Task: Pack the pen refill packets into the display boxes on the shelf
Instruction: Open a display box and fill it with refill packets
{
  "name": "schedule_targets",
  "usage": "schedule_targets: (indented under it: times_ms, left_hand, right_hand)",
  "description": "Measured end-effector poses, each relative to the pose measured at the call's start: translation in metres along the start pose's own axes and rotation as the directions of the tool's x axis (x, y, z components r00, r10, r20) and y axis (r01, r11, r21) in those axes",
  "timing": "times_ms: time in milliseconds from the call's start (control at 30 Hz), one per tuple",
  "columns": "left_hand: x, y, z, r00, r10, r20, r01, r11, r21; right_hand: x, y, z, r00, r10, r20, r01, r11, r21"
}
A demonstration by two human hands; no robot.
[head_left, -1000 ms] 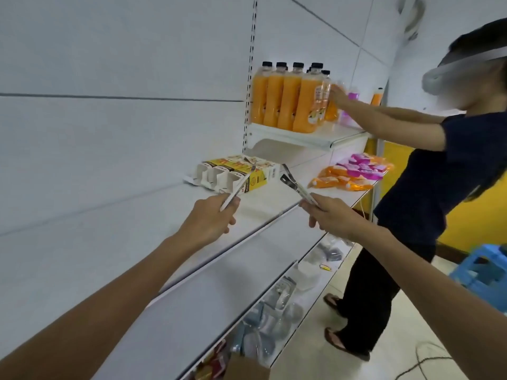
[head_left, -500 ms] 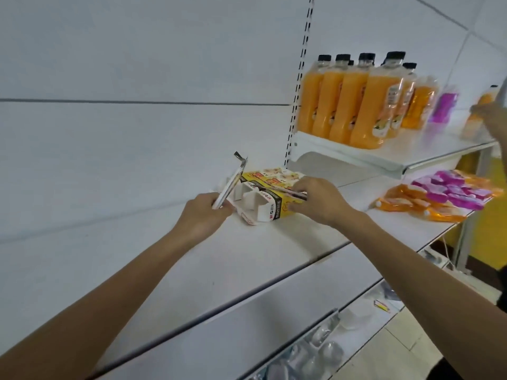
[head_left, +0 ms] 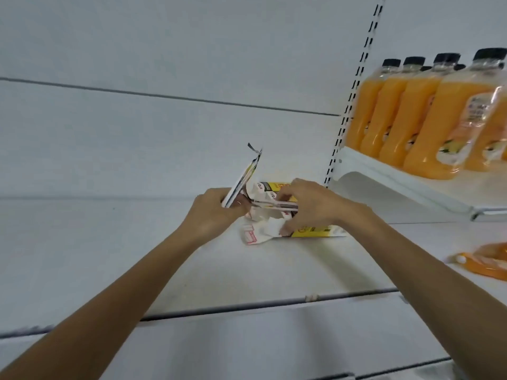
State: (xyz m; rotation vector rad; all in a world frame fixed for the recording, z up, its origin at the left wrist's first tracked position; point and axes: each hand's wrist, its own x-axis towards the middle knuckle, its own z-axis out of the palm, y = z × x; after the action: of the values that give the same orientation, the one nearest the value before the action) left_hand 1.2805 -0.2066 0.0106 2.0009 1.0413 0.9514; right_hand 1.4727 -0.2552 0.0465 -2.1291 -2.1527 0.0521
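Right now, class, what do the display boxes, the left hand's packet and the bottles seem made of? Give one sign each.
Display boxes: matt printed cardboard, folded white flaps. Packet in the left hand: probably thin glossy film; its tip curls. Bottles: clear glossy plastic; orange liquid shows through.

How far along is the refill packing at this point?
Done: nothing confirmable; the insides of the display boxes are hidden. In hand: the right hand holds one refill packet flat over the boxes; the left hand grips a second packet, raised beside them. Left: seating both.
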Motion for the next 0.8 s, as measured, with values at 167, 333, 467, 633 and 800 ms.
schedule_targets:
  times_ms: [167,333,467,633,800]
  left_hand:
    - [-0.008,0.031,-0.011,0.953,0.090,-0.291,-0.097,0.995,-0.013]
    - [-0.010,0.060,-0.034,0.917,0.188,-0.352,-0.168,0.982,0.085]
    - [-0.006,0.078,-0.043,0.930,0.248,-0.271,-0.218,0.966,0.136]
    - [0.002,0.075,-0.041,0.943,0.263,-0.203,-0.240,0.962,0.134]
    - [0.010,0.059,-0.033,0.946,0.240,-0.220,-0.226,0.970,0.086]
  right_hand:
    - [-0.007,-0.021,-0.031,0.979,-0.154,-0.134,0.194,0.905,0.380]
    - [-0.007,-0.026,-0.043,0.952,-0.152,-0.267,0.285,0.759,0.585]
    - [-0.010,-0.025,-0.056,0.935,-0.190,-0.299,0.355,0.517,0.779]
    - [-0.007,-0.023,-0.053,0.943,-0.217,-0.253,0.324,0.420,0.848]
    - [-0.008,0.003,-0.068,0.951,-0.298,-0.077,0.222,0.490,0.843]
